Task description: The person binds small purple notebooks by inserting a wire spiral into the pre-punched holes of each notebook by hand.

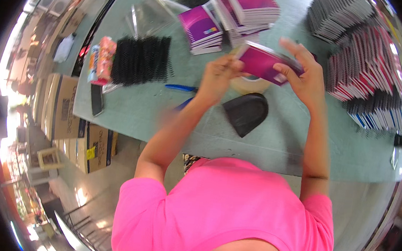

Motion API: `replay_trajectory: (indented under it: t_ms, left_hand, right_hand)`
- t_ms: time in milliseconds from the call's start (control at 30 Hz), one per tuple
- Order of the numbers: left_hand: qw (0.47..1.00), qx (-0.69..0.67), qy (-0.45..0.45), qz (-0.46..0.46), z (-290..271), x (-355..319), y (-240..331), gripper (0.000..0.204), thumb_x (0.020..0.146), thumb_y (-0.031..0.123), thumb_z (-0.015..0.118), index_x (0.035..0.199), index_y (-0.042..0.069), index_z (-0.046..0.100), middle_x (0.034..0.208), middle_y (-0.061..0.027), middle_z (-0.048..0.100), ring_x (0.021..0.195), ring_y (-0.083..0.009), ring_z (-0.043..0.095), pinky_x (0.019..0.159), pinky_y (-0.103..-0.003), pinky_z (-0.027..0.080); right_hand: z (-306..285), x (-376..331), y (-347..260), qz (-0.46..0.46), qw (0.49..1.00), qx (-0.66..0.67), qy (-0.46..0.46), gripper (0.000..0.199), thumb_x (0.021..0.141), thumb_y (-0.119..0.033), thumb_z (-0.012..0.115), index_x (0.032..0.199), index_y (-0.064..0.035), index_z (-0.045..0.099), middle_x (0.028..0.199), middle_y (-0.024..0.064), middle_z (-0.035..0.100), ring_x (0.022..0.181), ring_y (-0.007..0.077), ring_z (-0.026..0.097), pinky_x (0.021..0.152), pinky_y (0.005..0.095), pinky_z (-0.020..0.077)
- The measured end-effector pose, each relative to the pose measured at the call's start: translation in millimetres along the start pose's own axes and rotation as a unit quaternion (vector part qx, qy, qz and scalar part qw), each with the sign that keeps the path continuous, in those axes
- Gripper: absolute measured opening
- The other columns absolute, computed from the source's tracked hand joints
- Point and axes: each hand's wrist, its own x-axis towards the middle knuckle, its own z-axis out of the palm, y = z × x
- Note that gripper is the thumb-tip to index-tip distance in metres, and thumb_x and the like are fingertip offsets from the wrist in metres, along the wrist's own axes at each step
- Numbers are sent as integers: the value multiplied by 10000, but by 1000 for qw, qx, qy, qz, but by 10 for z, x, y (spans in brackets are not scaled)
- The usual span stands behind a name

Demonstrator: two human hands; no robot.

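Note:
Above the table I hold a purple notebook (261, 64) between both hands, tilted, with its cover toward me. My left hand (218, 75) pinches its left end between thumb and fingers. My right hand (307, 77) grips the right end, thumb across the cover and fingers behind, slightly blurred. Beneath the notebook lies a roll of clear tape (250, 85), partly hidden. Nearer me rests a black, round-ended flat pad or pouch (247, 111) whose kind I cannot make out. A blue-handled tool (180, 87) is beside my left forearm, partly covered by it.
Black spiral binding coils (141, 60) lie at left, beside a phone (97, 99) and colourful packets (104, 58). Purple notebook stacks (203, 30) stand ahead, near a clear plastic bag (150, 17). Bound notebook stacks (366, 62) line the right. Cardboard boxes (64, 109) sit beyond the table's left edge.

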Motion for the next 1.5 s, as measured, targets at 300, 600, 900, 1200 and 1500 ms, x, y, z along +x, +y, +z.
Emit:
replay_trajectory:
  t_ms: [300,600,900,1200,1500]
  left_hand:
    - [720,646,250,50,-1195,224,568,288,822,298,627,823,10,629,679,-153,627,617,-254,612,600,-342,474]
    - [675,698,237,-31,-1647,259,613,309,782,286,610,801,-22,598,799,-233,633,750,-427,614,692,-476,492]
    - [650,723,227,-57,-1590,256,564,240,745,240,589,746,0,577,751,-233,619,762,-410,609,698,-469,483]
    - [621,756,189,-93,-1426,266,386,377,743,382,676,787,17,594,760,-177,629,752,-348,616,666,-420,474]
    - [703,689,172,-31,-1369,225,382,259,810,256,582,866,4,613,781,-195,621,772,-350,621,680,-413,473]
  right_hand:
    - [361,140,-161,-23,999,-36,-8,107,798,-91,597,905,-85,600,728,89,602,695,284,579,646,374,446]
    - [455,244,-99,38,992,-66,-101,125,819,-120,573,943,-111,585,704,112,608,648,317,576,584,424,432]
    - [190,246,-66,128,975,-23,-181,152,831,-84,579,960,-9,547,696,159,557,559,172,486,554,291,402]
    - [414,138,682,351,824,312,-319,93,843,-47,550,924,-17,584,802,-31,574,715,53,527,666,205,417]
    - [444,266,235,213,920,188,-270,95,831,-26,570,921,3,579,714,16,565,635,55,509,603,234,419]
